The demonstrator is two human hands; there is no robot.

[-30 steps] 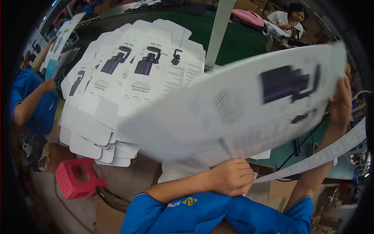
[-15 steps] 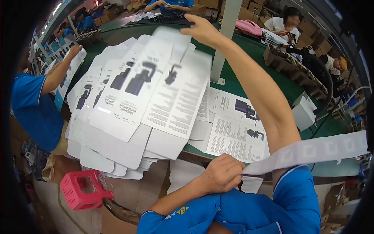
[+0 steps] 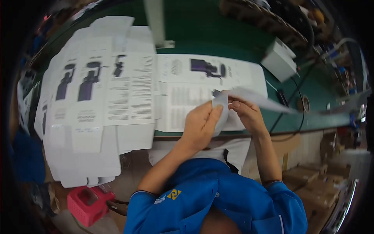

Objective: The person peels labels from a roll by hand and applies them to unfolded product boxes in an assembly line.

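Observation:
My left hand (image 3: 200, 124) is closed on the end of a white label strip (image 3: 269, 103), thumb on top, above the table's front edge. The strip bends at my fingers and trails off to the right, blurred. My right hand (image 3: 248, 116) pinches at the strip's edge close to the left; its fingertips are partly hidden behind the strip. Beneath both hands lies a flat printed carton (image 3: 241, 72) with a microphone picture. To the left, a large overlapping stack of flat white cartons (image 3: 130, 89) overhangs the table's front edge.
A metal post (image 3: 155, 23) rises from the green table (image 3: 202, 35) behind the cartons. At the right are a white box-shaped device (image 3: 279, 60), a black cable and a tape roll (image 3: 305, 103). A pink stool (image 3: 87, 204) stands on the floor at lower left.
My right hand has come back from the top of the carton stack to the strip. My left hand has risen with the strip's end. The view has shifted to the right.

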